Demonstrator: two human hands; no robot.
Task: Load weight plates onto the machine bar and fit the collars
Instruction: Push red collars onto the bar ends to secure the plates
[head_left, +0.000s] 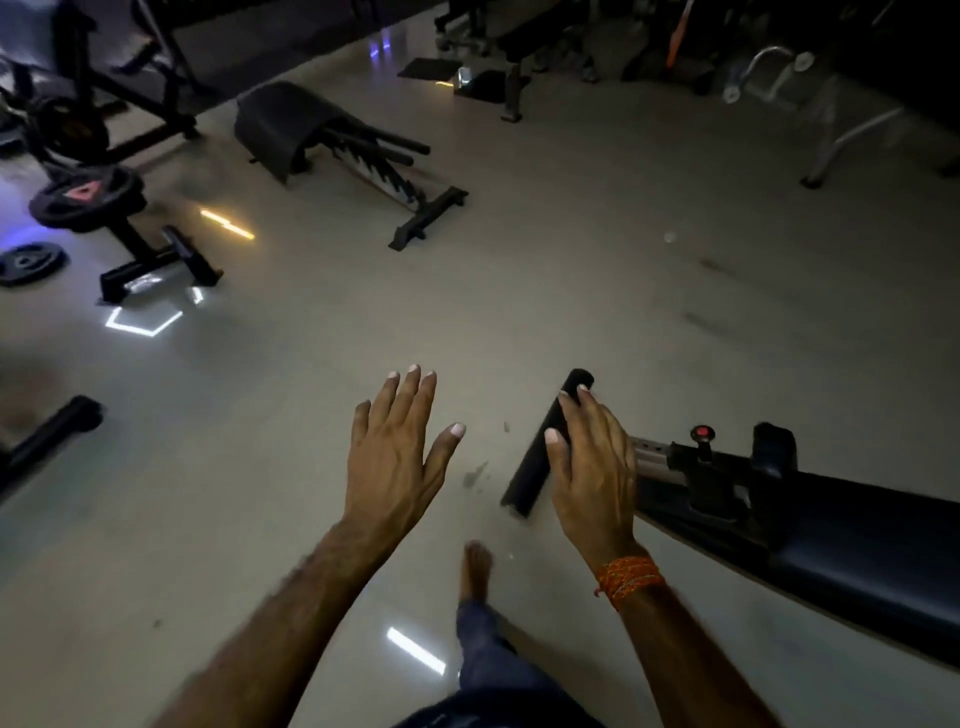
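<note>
**Both hands empty, the plates far off at the left edge of the floor**

The fingers of the left hand (400, 457) are straight and spread wide, and they hold nothing. The hand hangs above the bare floor (571, 270), I think for balance, because a bare foot (475, 564) is stepping just below it. The fingers of the right hand (592, 467) are also straight but closer together. They lie over the black cross bar (530, 478) at the end of a padded bench (831, 545). I cannot tell if they press on the bar or only pass above it. An orange thread (626, 574) goes around this wrist.

Further out, near the left edge of the floor, stacked weight plates (78, 200) rest on a low stand (156, 265), and a single plate (31, 262) lies flat on the floor just beside it. In the far left corner a dark machine (104, 78) carries one more plate (67, 127). No collar can be seen. In my judgement nothing is picked up yet, and the hands are kept free to take a plate.
</note>
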